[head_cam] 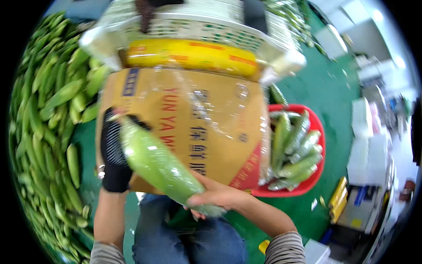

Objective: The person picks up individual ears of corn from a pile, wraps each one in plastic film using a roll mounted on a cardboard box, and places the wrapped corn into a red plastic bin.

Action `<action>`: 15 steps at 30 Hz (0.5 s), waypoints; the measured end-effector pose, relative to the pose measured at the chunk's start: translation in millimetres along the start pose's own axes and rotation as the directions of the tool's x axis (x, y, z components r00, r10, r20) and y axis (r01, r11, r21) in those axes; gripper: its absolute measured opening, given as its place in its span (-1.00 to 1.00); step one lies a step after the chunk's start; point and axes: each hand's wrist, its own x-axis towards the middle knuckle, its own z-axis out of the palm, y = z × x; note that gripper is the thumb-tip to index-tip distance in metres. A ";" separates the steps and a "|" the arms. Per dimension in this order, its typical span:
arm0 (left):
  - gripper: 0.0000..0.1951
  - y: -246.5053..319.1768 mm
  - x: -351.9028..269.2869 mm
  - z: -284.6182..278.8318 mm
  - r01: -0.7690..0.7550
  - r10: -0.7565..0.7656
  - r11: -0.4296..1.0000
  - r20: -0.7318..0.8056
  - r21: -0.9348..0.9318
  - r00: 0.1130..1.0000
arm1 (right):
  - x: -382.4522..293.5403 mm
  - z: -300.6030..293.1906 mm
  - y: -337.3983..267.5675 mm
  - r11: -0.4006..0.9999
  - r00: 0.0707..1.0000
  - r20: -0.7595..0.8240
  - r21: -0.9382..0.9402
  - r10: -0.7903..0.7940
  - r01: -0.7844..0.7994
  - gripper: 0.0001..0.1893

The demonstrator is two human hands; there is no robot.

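Observation:
A green ear of corn (pixel 158 165) in its husk, wrapped in shiny clear film, slants over my lap. My left hand (pixel 114 151), in a black glove with a dotted grip, holds its upper end. Bare, my right hand (pixel 216 194) grips the lower end, with the thumb on top. Under the corn lies a brown cardboard box (pixel 217 115) with printing, partly covered by clear film. Along the box's far edge sits a roll of film in a yellow printed wrapper (pixel 191 56). Parts of my left fingers are hidden behind the corn.
On the left is a large heap of unwrapped corn (pixel 49 132). A red basin (pixel 319 171) at the right holds several wrapped ears (pixel 296 151). Beyond the roll stands a white plastic crate (pixel 197 23). White boxes (pixel 366 158) line the right side of the green floor (pixel 336 132).

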 end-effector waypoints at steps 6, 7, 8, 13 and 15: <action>-0.59 13.4 -33.1 -27.7 -0.192 0.273 0.918 -0.201 0.346 0.941 | -19.8 -14.4 -73.1 0.523 0.918 -0.247 -0.851 -0.311 -0.051 -0.44; -0.50 -1.7 -48.7 9.7 -0.154 0.270 0.885 -0.215 0.440 0.938 | -27.1 -28.5 -72.8 0.606 0.839 -0.265 -0.790 -0.476 0.095 -0.48; -0.46 0.7 -56.3 -10.7 0.080 0.000 0.840 -0.146 0.537 0.989 | -28.3 -44.8 -73.5 0.649 0.719 -0.303 -0.714 -0.626 0.263 -0.52; -0.20 -1.7 -105.4 -26.3 -0.173 -0.304 0.507 0.363 0.844 0.881 | -34.5 -58.4 -62.9 0.522 0.484 -0.757 0.223 -0.439 0.823 -0.61; -0.15 5.1 -102.8 11.0 -0.144 -0.450 0.399 0.330 0.906 0.830 | -43.1 -42.7 -61.2 0.437 0.314 -0.934 0.214 -0.170 0.874 -0.59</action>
